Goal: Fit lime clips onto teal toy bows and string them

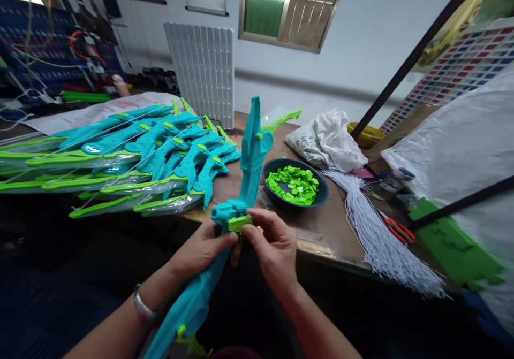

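A teal plastic toy bow [251, 180] slants upright in front of me, its upper end over the table and its lower end near my lap. My left hand [203, 249] is wrapped round its middle, just below a short round opening. With thumb and fingers, my right hand [275, 244] pinches a small lime-green plastic piece [239, 223] against the side of the bow's middle. My left thumb lies just under that piece. Whether the piece is seated in the bow I cannot tell. Some of my right fingers are hidden behind the bow.
Several teal and lime-green toy bows [160, 150] lie heaped at the left of the table [225, 188]. A dark bowl [277, 201] of small green pieces stands right of my bow. Farther right are white strings [361, 225], orange-handled scissors [399, 230] and a white sack [335, 137].
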`<state>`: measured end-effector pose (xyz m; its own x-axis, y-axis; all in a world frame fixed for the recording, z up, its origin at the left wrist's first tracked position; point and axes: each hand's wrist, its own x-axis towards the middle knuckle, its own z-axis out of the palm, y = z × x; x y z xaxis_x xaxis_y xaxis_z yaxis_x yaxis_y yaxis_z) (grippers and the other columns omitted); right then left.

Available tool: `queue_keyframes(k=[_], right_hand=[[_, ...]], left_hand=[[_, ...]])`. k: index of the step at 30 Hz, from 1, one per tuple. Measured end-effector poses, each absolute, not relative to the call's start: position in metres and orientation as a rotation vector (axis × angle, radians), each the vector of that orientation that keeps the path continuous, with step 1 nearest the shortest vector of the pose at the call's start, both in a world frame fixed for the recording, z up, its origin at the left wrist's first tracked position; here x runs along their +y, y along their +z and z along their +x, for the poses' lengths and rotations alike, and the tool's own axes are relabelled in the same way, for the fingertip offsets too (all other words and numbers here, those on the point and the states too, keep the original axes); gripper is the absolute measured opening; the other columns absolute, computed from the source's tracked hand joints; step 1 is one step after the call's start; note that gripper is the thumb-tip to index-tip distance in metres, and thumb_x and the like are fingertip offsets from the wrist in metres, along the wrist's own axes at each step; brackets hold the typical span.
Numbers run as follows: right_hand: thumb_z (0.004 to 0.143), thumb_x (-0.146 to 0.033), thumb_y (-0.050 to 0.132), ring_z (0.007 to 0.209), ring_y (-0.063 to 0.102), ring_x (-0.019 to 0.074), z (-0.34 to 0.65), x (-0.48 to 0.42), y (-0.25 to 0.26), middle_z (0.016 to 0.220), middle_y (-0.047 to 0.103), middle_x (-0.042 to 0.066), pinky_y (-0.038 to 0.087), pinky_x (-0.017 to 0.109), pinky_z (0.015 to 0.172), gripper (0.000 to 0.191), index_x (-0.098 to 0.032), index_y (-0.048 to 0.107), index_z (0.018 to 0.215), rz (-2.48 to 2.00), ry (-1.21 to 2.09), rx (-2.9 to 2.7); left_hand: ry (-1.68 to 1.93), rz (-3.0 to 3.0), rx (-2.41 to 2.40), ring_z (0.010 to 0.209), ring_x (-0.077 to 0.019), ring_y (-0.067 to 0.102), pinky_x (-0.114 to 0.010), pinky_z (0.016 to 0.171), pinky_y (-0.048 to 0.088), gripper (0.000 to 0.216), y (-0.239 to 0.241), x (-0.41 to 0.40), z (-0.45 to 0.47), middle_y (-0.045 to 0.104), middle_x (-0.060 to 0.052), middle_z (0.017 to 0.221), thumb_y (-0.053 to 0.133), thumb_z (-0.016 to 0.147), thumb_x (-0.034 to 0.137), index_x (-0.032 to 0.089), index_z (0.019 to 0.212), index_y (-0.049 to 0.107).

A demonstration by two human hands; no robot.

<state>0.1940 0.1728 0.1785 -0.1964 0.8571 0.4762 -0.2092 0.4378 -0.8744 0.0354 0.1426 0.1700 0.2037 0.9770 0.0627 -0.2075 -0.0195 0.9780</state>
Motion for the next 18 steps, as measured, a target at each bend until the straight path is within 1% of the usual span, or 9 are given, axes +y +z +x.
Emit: queue_keyframes(k=[3,5,9,12,15,18], right_hand=[[0.092,-0.020,0.069,0.088,0.067,0.0191,0.199,0.164,0.170,0.093,0.071,0.003,0.058,0.036,0.078,0.017,-0.027,0.072,0.108,-0.575,0.625,-1.637],[0.093,-0.021,0.070,0.090,0.066,0.0193,0.203,0.161,0.168,0.097,0.069,0.004,0.057,0.036,0.079,0.016,-0.026,0.071,0.108,-0.588,0.473,-1.687],[0.092,-0.024,0.072,0.086,0.065,0.0170,0.208,0.154,0.172,0.098,0.064,0.004,0.056,0.029,0.070,0.011,-0.025,0.070,0.103,-0.652,0.462,-1.676],[0.093,-0.021,0.070,0.086,0.065,0.0168,0.207,0.148,0.177,0.097,0.063,0.003,0.056,0.029,0.070,0.015,-0.026,0.069,0.106,-0.641,0.491,-1.690],[0.093,-0.016,0.068,0.087,0.065,0.0161,0.206,0.144,0.178,0.099,0.061,0.003,0.056,0.028,0.070,0.020,-0.027,0.069,0.108,-0.626,0.494,-1.707],[0.093,-0.012,0.067,0.089,0.064,0.0166,0.207,0.143,0.178,0.100,0.060,0.004,0.056,0.029,0.075,0.025,-0.027,0.069,0.113,-0.585,0.432,-1.720]], left_hand=[[1.185,1.247,0.924,0.055,-0.0148,0.061,-0.025,0.056,0.046,0.038,0.177,0.134,0.041,0.066,-0.001,0.060,0.071,0.088,0.053,0.016,0.084,0.065],[1.175,1.295,0.921,0.057,-0.0162,0.063,-0.026,0.057,0.048,0.035,0.182,0.128,0.043,0.068,-0.002,0.062,0.071,0.088,0.052,0.017,0.085,0.066],[1.124,1.277,0.871,0.054,-0.0168,0.062,-0.026,0.051,0.047,0.032,0.186,0.119,0.045,0.068,-0.001,0.063,0.070,0.088,0.051,0.019,0.087,0.068],[1.127,1.260,0.877,0.052,-0.0164,0.061,-0.026,0.049,0.048,0.032,0.185,0.115,0.046,0.067,-0.002,0.064,0.069,0.089,0.052,0.020,0.087,0.069],[1.157,1.255,0.907,0.054,-0.0170,0.062,-0.026,0.050,0.050,0.034,0.184,0.112,0.047,0.068,-0.003,0.066,0.068,0.089,0.054,0.020,0.091,0.069],[1.196,1.269,0.915,0.053,-0.0161,0.061,-0.025,0.050,0.049,0.034,0.186,0.109,0.048,0.067,-0.002,0.065,0.068,0.088,0.055,0.021,0.092,0.069]])
